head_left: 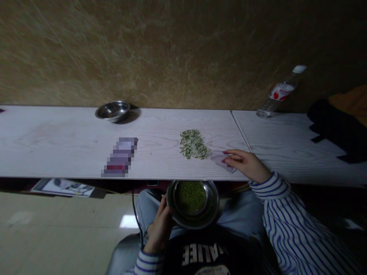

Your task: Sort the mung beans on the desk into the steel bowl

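My left hand (161, 225) grips the rim of a steel bowl (212, 214), fingers wrapped on its left side, holding it over my lap just below the table edge. Many small green beans (192, 195), like mung beans, lie inside it. On the table above the bowl, a flat patch of mixed green beans and white rice-like grains (193, 144) is spread out. My right hand (243, 162) pinches a clear plastic ruler (219, 159), whose exact shape is hard to make out. The ruler lies low against the table, its left end at the patch's lower right edge.
A second steel bowl (113, 111) stands near the wall at the back left. A pixelated flat object (119, 156) lies at the left front. To the right are a leaning plastic bottle (279, 93) and a dark cloth item (338, 126). The table's front edge (155, 178) runs above my lap.
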A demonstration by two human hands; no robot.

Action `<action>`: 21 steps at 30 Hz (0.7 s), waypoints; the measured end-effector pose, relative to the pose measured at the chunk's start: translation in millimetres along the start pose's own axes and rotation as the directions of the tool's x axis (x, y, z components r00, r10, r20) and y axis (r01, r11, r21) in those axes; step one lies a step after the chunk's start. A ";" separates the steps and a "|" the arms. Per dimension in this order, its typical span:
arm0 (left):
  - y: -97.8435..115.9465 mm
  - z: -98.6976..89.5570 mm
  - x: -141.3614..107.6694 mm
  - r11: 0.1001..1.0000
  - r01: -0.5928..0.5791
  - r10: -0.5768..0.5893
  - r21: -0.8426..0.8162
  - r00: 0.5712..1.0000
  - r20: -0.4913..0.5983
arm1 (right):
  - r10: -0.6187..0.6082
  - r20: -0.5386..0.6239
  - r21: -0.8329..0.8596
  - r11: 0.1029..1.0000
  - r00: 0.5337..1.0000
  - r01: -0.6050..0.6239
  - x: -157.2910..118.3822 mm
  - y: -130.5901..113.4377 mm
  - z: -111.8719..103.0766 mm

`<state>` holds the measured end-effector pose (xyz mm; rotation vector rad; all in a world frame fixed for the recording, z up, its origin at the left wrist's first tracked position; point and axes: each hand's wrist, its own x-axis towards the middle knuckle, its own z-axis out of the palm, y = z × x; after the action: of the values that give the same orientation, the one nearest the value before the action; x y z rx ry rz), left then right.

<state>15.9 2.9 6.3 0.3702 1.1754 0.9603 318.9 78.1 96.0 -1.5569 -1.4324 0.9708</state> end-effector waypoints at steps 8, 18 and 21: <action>2.0 4.5 2.2 0.997 0.015 -0.015 -0.081 1.000 -0.006 | -0.047 -0.030 -0.084 0.995 0.998 0.044 10.6 -6.0 15.4; 5.3 0.5 11.1 0.997 0.041 -0.038 -0.066 0.998 0.048 | -0.056 0.009 -0.116 0.992 0.998 0.056 79.3 -19.6 -5.0; 7.3 2.6 11.3 0.997 0.046 -0.045 -0.060 0.999 0.030 | -0.050 -0.021 -0.166 0.985 0.999 0.046 128.7 -29.2 -3.8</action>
<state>15.8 16.5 5.6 0.3059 1.1218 0.9463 319.7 207.7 121.4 -1.6393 -1.5584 0.8182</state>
